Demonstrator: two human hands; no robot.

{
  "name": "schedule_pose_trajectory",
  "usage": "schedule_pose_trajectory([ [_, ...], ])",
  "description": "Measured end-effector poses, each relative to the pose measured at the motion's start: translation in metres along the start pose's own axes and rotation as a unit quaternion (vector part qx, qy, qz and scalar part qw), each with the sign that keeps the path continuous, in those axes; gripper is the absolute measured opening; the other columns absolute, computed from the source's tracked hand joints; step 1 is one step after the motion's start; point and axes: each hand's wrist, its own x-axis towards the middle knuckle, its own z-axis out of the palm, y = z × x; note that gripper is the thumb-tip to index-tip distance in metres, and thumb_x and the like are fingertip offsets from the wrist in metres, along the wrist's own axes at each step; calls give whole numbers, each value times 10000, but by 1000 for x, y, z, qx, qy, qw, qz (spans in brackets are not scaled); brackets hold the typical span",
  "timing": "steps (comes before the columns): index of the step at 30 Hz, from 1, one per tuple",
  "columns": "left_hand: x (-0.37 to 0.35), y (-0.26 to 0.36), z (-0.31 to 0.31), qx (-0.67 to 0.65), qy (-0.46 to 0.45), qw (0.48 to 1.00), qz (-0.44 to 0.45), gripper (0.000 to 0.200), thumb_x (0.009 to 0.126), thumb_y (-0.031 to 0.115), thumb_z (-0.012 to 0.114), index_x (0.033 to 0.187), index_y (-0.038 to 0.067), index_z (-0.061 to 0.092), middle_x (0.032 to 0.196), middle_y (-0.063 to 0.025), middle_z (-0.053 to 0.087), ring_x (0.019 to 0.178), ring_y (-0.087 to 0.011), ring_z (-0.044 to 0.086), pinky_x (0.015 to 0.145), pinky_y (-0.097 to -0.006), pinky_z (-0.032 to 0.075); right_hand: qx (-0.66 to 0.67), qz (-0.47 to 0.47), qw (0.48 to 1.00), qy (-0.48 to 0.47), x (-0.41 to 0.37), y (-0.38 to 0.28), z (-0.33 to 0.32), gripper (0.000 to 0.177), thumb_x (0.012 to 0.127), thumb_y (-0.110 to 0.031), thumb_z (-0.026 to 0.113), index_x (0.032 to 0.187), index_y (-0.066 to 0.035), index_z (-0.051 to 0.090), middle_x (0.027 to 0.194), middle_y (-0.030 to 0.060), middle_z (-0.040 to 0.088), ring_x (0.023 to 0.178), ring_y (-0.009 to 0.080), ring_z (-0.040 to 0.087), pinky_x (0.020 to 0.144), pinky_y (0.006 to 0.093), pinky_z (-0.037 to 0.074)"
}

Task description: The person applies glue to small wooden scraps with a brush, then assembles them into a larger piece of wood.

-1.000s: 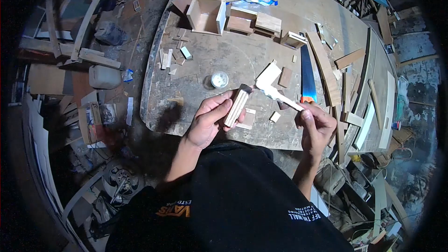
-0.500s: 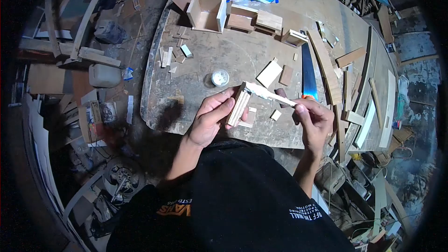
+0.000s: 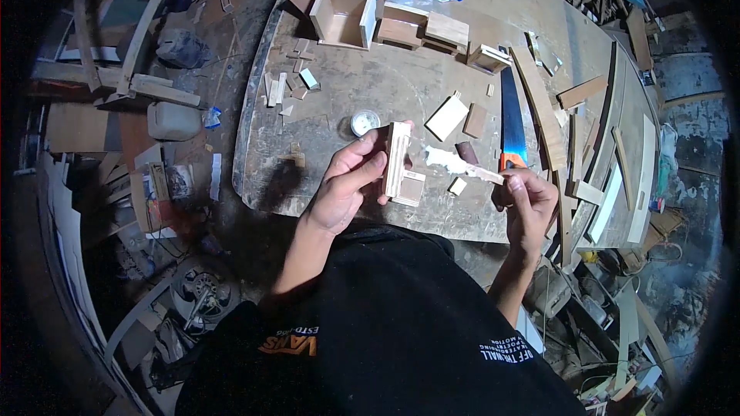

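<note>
My left hand point(image 3: 343, 192) holds a small layered wooden piece point(image 3: 397, 158) upright, fingers wrapped round it. Between the fingertips of my right hand point(image 3: 526, 204) is a thin stick point(image 3: 482, 174), its far end covered in white paste point(image 3: 445, 160). A gap separates the pasted end from the wooden piece. Just beyond my left hand stands a small round tub point(image 3: 364, 122) with white contents. On the table, a pale wood block point(image 3: 447, 117) and a brown block point(image 3: 475, 120) lie beyond the stick.
An open wooden box point(image 3: 341, 19) and smaller wooden boxes point(image 3: 401, 31) stand at the back of the worktable point(image 3: 308, 162). A saw point(image 3: 511, 115) and a long plank point(image 3: 537, 108) lie on the right. Small offcuts point(image 3: 276, 91) are scattered on the left.
The stick has moved right, away from the wooden piece it was touching. My left hand has turned the piece more upright.
</note>
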Motion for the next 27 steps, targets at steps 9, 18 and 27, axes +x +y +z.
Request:
schedule_pose_trajectory([
  [9,-1,-9,-3,-38,-2,999,7,373,1031,167,519,1368,9,544,1039,-99,659,768,-175,612,592,-266,471,-38,78,995,-48,1,3,13,174,956,-65,628,838,52,677,609,15,580,524,81,500,788,315,504],
  [18,-1,-10,-7,-103,14,995,-3,388,1028,175,520,1373,-3,530,991,-125,652,756,-209,607,533,-271,475,-1,-15,1000,-22,1,-5,13,129,903,-30,695,973,70,735,724,63,627,587,97,528,513,256,406],
  [27,0,-14,-5,-191,34,979,-61,449,1029,255,527,1393,-4,489,1102,-125,641,731,-175,536,492,-223,407,-163,-111,979,-51,6,-11,23,238,779,90,739,1007,28,764,719,53,621,672,109,546,1007,386,474],
])
